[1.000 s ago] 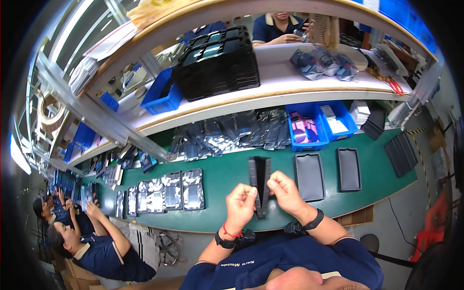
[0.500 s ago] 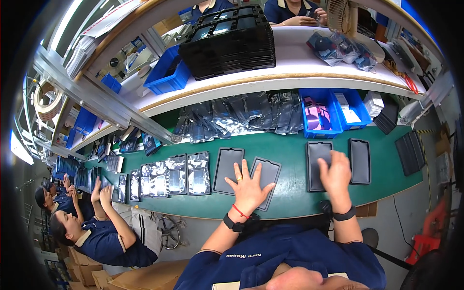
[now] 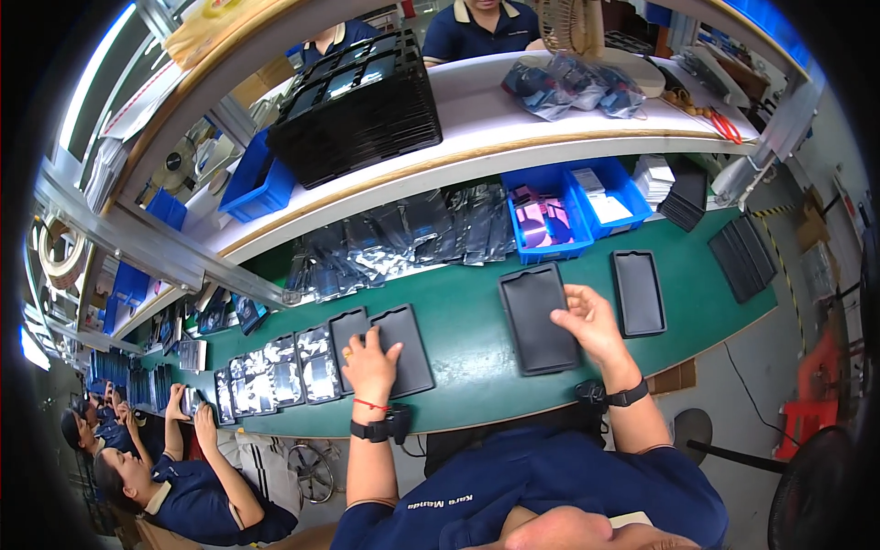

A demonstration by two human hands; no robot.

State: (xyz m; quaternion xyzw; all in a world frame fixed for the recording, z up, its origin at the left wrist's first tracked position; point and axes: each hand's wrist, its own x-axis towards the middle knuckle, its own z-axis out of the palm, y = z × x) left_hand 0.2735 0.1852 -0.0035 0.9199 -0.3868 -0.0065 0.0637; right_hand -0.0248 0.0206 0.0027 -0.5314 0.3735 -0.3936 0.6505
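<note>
My left hand (image 3: 370, 364) rests with spread fingers over two dark grey shallow trays lying close together. The left tray (image 3: 349, 323) shows mostly above my fingers; the right tray (image 3: 409, 344) shows beside them. My right hand (image 3: 594, 323) grips another dark grey tray (image 3: 534, 321) by its right edge, thumb on the near face and fingers at the rim. This tray seems slightly raised, though its contact with the table cannot be told. Right of that hand lies a narrower grey tray (image 3: 639, 293).
Film-wrapped trays (image 3: 316, 364) line the green table's left part. Silvery bags (image 3: 403, 234), a blue bin with pink pieces (image 3: 550, 240) and a blue bin with white cards (image 3: 612, 218) sit under the shelf (image 3: 477, 115). Co-workers (image 3: 183, 467) sit at left.
The view has shifted. My left hand and the two trays under it have moved left, closer to the wrapped trays. My right hand has closed on the edge of its tray.
</note>
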